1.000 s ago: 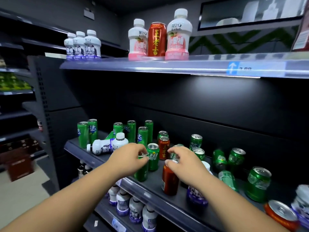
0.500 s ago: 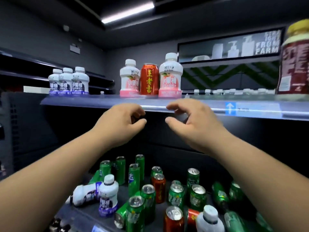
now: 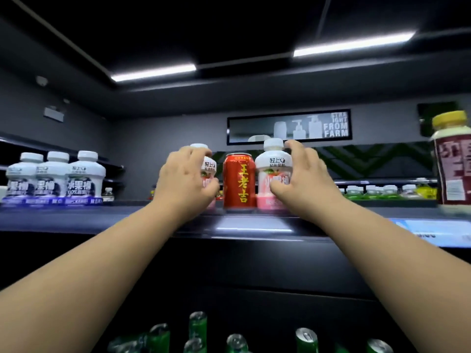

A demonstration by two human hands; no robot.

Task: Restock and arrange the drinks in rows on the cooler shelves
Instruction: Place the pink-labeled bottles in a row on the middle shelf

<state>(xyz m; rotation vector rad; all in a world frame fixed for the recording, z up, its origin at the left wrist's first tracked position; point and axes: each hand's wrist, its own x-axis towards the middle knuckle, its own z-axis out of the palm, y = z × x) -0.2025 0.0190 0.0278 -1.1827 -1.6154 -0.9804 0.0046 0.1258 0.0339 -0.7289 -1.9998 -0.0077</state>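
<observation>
Work is shifting to top shelf (image 3: 76, 220): left hand (image 3: 183, 184) gripping 9 o'clock bottle (image 3: 210, 167), right hand (image 3: 303, 184) gripping 3 o'clock bottle (image 3: 272, 169), flanking can (image 3: 239, 182).

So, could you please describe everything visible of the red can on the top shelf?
The red can stands upright near the front edge of the top shelf, between two pink-and-white bottles. It looks like metal, red with yellow characters down its front and a silvery top rim. Neither hand holds it: the left hand grips the left bottle, the right hand the right bottle.
</observation>
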